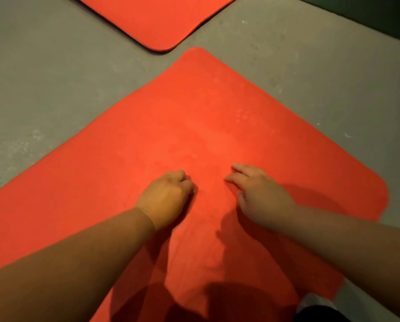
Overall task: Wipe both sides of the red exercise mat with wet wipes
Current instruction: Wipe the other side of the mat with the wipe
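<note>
Red mat (217, 117) lies flat on the floor (43, 89), spread under & ahead of both hands. Left hand (168, 198) has fingers curled under, knuckles on the mat, no wipe showing so can't tell if it holds one; right hand (261, 194) is just beside it w/ fingers straight, resting on the mat. Faint pale smears ahead of the hands may be wiped or dusty patches, so I'd guess this side is partly done at most, w/ the flip + 2nd side prob. all left; a second red mat (157, 19) lies well beyond the hands.
</note>
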`<state>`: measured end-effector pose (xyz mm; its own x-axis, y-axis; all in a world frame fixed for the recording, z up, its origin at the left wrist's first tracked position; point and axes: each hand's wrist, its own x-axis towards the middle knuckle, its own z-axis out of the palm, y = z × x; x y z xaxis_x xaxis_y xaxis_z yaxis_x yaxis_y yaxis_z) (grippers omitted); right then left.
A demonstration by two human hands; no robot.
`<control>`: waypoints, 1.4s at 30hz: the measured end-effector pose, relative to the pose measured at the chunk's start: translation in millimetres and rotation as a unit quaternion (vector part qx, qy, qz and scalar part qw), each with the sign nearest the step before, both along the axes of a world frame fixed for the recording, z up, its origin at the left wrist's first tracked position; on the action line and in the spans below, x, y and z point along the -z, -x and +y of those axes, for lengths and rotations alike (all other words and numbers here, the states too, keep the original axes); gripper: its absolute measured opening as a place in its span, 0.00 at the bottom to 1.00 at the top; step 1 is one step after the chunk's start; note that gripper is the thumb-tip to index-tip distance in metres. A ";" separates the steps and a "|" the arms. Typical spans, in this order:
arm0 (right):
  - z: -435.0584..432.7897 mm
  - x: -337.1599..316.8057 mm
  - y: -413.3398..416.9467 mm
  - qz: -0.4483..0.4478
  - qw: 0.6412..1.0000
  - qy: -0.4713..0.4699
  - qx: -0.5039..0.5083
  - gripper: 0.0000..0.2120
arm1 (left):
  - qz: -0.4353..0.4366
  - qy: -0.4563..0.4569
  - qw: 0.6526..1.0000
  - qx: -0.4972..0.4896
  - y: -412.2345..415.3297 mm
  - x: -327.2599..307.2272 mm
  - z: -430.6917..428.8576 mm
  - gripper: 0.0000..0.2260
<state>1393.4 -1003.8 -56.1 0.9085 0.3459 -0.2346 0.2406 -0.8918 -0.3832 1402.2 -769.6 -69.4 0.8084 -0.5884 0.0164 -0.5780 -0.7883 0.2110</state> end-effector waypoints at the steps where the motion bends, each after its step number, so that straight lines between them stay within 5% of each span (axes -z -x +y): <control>1: -0.1 1.1 -3.7 -0.003 1.000 0.009 0.006 0.22 | 0.029 0.003 0.999 0.021 12.9 1.5 -7.0 0.11; 6: 1.0 -0.4 -16.3 -0.015 0.999 0.043 -0.010 0.25 | 0.022 0.035 0.991 0.126 24.0 4.1 -9.4 0.10; 9: 8.0 -0.3 -17.8 -0.004 0.998 0.053 -0.041 0.26 | -0.013 0.011 0.991 -0.129 -30.0 5.4 29.7 0.07; 11: 14.4 0.3 -20.1 0.005 0.997 0.054 -0.048 0.26 | 0.009 0.041 0.935 -0.353 -55.0 6.1 61.7 0.09; 13: 22.7 1.5 -27.6 0.005 0.998 0.047 -0.044 0.26 | 0.027 0.072 0.902 -0.425 -48.4 5.6 48.2 0.08; 16: 34.9 4.7 -43.9 0.003 0.999 0.038 -0.022 0.25 | 0.070 0.105 0.972 -0.198 6.8 4.6 -18.7 0.07; 18: 39.5 7.6 -51.1 0.002 0.999 0.039 -0.011 0.25 | 0.143 0.108 0.984 -0.022 38.2 3.6 -35.2 0.11; 21: 42.5 8.9 -53.2 -0.007 0.999 0.044 -0.008 0.23 | 0.071 0.082 0.992 0.059 13.4 8.2 12.3 0.14; 24: 47.5 8.2 -53.0 -0.013 0.998 0.050 -0.024 0.23 | -0.040 0.032 0.988 -0.146 -48.9 8.0 85.4 0.12; 27: 58.4 7.5 -64.3 -0.028 0.998 0.039 -0.033 0.23 | -0.022 0.051 0.896 -0.442 -84.7 5.5 119.3 0.09; 28: 62.5 7.8 -71.3 -0.027 0.998 0.040 -0.030 0.23 | -0.001 0.062 0.888 -0.456 -80.1 7.1 106.3 0.08; 30: 67.9 7.5 -85.1 -0.016 0.999 0.046 -0.007 0.23 | 0.012 0.091 0.944 -0.317 -48.7 11.4 63.2 0.05; 32: 72.5 9.1 -95.8 -0.013 0.999 0.053 0.005 0.24 | 0.057 0.108 0.990 -0.075 2.1 3.7 27.3 0.02; 35: 81.4 8.8 -99.8 -0.015 0.998 0.063 -0.008 0.26 | 0.129 0.107 0.981 0.101 31.9 3.0 48.5 0.07; 39: 105.9 5.6 -102.5 -0.005 0.994 0.081 -0.067 0.28 | -0.018 0.064 0.993 -0.097 -28.3 8.5 123.4 0.09; 42: 121.6 2.4 -108.7 -0.002 0.991 0.090 -0.099 0.28 | -0.035 0.069 0.910 -0.407 -76.6 7.3 166.0 0.08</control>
